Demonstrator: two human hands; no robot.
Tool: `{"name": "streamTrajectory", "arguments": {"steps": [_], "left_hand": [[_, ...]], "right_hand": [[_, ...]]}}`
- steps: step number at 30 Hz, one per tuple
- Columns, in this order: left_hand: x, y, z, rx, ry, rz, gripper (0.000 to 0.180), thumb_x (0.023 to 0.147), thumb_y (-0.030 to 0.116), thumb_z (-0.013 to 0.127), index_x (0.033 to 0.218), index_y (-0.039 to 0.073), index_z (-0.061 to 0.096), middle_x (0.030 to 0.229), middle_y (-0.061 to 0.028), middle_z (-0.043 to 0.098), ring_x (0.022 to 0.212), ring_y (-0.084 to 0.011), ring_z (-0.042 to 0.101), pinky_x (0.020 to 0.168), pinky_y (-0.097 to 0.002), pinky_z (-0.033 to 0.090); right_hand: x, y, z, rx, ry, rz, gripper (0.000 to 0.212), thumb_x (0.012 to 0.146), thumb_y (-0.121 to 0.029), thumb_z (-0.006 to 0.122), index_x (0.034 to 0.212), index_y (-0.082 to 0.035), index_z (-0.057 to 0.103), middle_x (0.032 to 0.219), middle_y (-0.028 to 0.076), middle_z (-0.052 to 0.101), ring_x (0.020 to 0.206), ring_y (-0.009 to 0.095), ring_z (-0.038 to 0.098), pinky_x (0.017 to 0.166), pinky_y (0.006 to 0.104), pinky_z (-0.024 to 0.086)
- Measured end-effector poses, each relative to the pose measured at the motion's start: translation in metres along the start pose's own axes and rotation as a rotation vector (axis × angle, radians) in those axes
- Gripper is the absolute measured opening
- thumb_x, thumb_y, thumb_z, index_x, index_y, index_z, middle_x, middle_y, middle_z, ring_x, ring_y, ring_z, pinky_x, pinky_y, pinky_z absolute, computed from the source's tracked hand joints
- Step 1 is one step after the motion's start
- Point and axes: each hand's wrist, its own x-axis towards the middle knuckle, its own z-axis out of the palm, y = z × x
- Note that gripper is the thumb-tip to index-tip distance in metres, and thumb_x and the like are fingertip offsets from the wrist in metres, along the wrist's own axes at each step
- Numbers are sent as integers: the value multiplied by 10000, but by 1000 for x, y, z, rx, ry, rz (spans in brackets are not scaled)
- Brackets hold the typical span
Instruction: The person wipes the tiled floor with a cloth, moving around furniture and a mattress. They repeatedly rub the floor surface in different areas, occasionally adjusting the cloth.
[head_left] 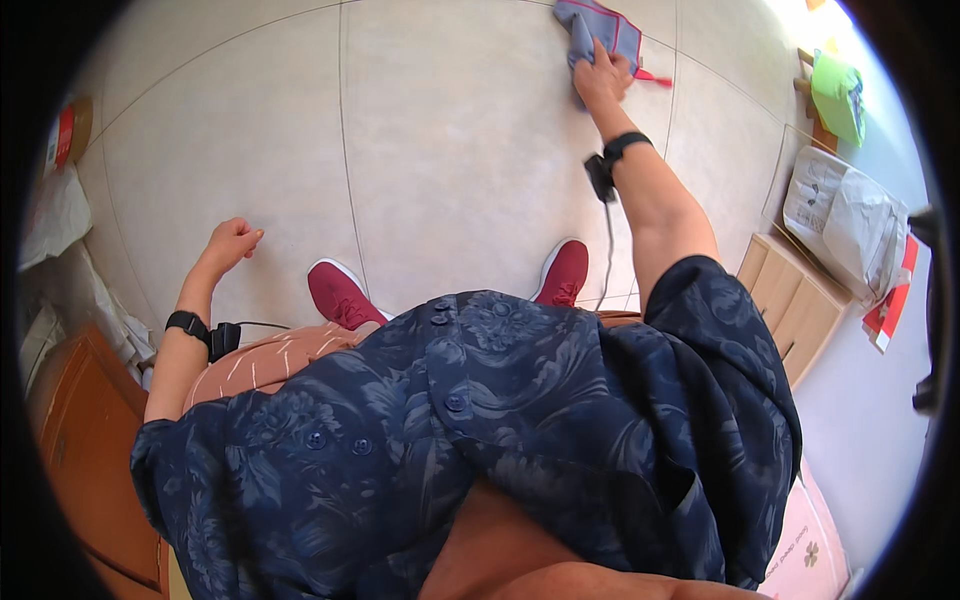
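Note:
My right hand (pixel 604 82) reaches far forward to the right. Its fingers are bunched on a blue-grey cloth (pixel 610 28) with a pinkish-red border. A short red strip (pixel 655 79) sticks out beside the hand. Whether the cloth lies flat on the tiles or hangs just over them, I cannot tell. My left hand (pixel 236 243) hovers at the left, well away from the cloth. Its fingers are curled in a loose fist, with nothing seen in them.
Pale floor tiles (pixel 240 130) spread ahead of my red shoes (pixel 338 292). At the right are a wooden cabinet (pixel 795 300), a white bag (pixel 835 210) and a green bundle (pixel 838 97). A brown wooden piece of furniture (pixel 95 430) and whitish bags (pixel 60 220) line the left.

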Motion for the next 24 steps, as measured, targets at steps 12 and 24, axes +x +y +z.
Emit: {"name": "streamTrajectory", "arguments": {"steps": [12,24], "left_hand": [[17,19,-1,86,24,104,275,869,270,706,783,34,594,692,-60,637,614,-143,613,578,-315,496],[-15,-26,-8,-23,70,-16,263,879,270,700,804,37,604,711,-48,640,645,-140,617,604,-312,500]], "right_hand": [[-216,-56,0,393,-461,-1156,508,737,-134,689,1193,-356,671,1151,41,590,1125,285,557,847,471,497],[12,-65,17,133,-55,244,555,895,-268,534,1446,-299,476,1446,109,423,1276,387,415,1034,488,409]]}}
